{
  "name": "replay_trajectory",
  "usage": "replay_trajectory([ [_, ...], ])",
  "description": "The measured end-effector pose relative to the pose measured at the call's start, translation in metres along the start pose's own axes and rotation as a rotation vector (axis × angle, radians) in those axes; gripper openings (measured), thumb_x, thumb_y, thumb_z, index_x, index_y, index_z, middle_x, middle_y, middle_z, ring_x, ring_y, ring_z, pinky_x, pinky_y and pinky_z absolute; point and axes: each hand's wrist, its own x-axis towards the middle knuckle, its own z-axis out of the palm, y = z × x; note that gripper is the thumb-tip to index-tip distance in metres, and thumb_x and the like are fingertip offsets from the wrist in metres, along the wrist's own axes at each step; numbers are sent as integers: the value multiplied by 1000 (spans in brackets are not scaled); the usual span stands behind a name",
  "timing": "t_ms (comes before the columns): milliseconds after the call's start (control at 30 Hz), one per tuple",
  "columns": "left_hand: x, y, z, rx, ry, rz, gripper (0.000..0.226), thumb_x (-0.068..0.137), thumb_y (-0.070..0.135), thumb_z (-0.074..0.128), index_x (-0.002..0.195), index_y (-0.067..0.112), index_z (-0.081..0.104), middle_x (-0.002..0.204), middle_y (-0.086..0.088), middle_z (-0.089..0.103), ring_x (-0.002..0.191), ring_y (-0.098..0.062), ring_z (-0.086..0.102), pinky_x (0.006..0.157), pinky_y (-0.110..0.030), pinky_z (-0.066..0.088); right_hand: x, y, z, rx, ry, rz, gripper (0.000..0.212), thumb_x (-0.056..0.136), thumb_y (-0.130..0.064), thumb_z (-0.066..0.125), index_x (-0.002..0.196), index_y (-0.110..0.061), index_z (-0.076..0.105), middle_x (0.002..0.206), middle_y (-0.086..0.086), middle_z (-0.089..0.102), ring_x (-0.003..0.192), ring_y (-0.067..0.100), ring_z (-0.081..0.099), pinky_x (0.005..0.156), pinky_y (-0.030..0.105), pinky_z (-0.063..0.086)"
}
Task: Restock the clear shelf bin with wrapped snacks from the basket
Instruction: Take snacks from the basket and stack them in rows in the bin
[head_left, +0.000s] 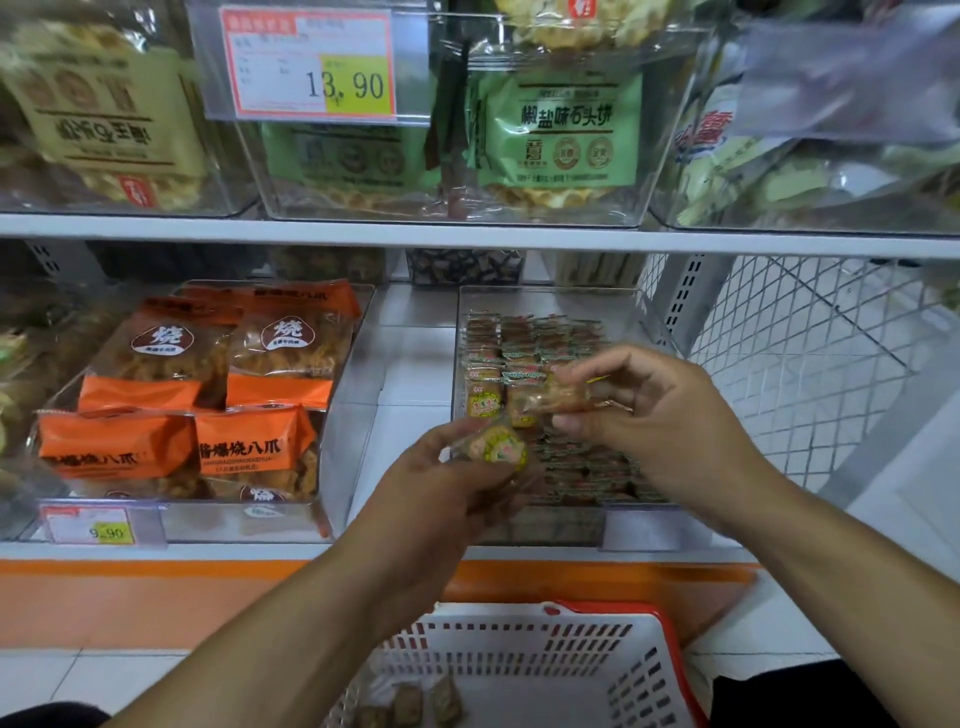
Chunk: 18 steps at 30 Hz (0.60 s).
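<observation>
The clear shelf bin (644, 530) on the lower shelf holds several rows of small wrapped snacks (530, 348). My left hand (447, 478) holds a wrapped snack with a yellow-green label (501, 449) at the bin's front left corner. My right hand (660, 410) hovers over the bin and pinches another wrapped snack (563, 395) between thumb and fingers. Below, the white basket (524, 639) with a red rim holds three wrapped snacks (415, 704) on its floor.
A clear bin of orange snack bags (208, 395) stands to the left, with a gap of white shelf between. The upper shelf (467, 234) carries bins of green and yellow packs. White wire mesh (810, 353) closes the right side.
</observation>
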Motion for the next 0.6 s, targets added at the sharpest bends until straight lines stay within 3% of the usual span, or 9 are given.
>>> replay_trajectory([
  [133, -1, 4, -2, 9, -50, 164, 43, 75, 8, 73, 117, 6, 68, 111, -19, 76, 98, -27, 76, 72, -26, 60, -12, 3, 14, -121, -72, -50, 44, 80, 13, 74, 96, -27, 81, 120, -8, 72, 115, 8, 66, 93, 24, 55],
  [233, -2, 7, -2, 9, -61, 232, 46, 73, 8, 72, 119, 4, 67, 109, -21, 76, 94, -26, 76, 74, -25, 60, -16, 4, 13, -169, -126, -28, 50, 89, 5, 61, 104, -39, 79, 129, -17, 66, 127, 1, 57, 99, 24, 51],
  [300, -3, 7, -2, 21, -70, 255, 46, 73, 6, 71, 119, 4, 65, 109, -22, 75, 94, -28, 76, 74, -25, 60, -16, 2, 14, -160, -108, -3, 31, 91, -13, 68, 99, -41, 79, 123, -21, 69, 121, -2, 60, 95, 20, 53],
  [367, -4, 7, -1, 50, -92, 267, 41, 76, 4, 71, 117, 6, 69, 109, -21, 75, 95, -28, 76, 76, -26, 60, -16, 0, 17, -131, -42, 27, 12, 80, -29, 81, 89, -37, 78, 107, -19, 73, 104, 1, 69, 83, 16, 55],
  [467, -3, 8, -2, 90, -107, 263, 37, 77, 4, 70, 112, 12, 76, 104, -18, 77, 91, -25, 75, 77, -27, 59, -17, 2, 18, -136, 29, 51, 22, 67, -39, 84, 83, -33, 71, 87, -8, 74, 82, 7, 71, 69, 19, 55],
  [600, -2, 4, 0, 115, -113, 216, 31, 82, 18, 70, 113, 17, 76, 111, -17, 76, 95, -25, 75, 75, -26, 59, -17, 7, 18, -124, 52, 98, 42, 56, -42, 89, 89, -32, 64, 87, -7, 73, 80, 8, 70, 70, 22, 57],
])
